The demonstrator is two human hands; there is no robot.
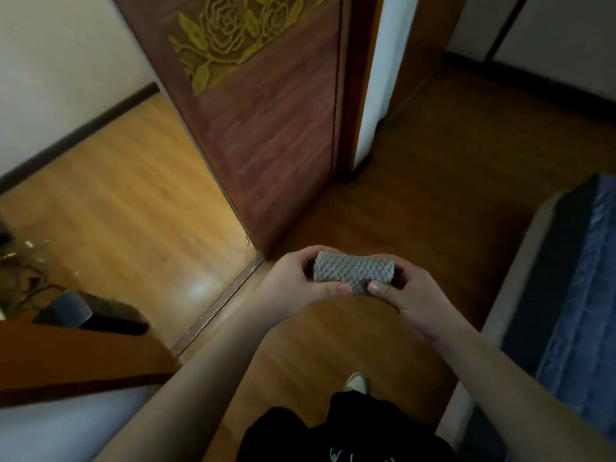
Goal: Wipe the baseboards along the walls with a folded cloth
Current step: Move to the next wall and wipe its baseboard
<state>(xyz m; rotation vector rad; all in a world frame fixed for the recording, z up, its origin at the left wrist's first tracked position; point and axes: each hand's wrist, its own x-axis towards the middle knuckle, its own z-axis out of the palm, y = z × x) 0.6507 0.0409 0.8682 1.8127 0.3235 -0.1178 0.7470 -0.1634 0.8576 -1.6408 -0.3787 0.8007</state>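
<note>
Left of the open door [266,135], the dark baseboard [76,135] is waiting unwiped. Just below the door's bottom corner, the left hand [293,281] and right hand [405,295] are curling around the folded cloth [353,273], pinching it with thumbs; wiping looks yet to begin.

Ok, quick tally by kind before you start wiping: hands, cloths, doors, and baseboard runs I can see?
Hands: 2, left hand and right hand, both holding the cloth
Cloths: 1, grey folded cloth
Doors: 1, brown door with a carved flower
Baseboard runs: 2, left baseboard and far baseboard
Total: 6
</note>
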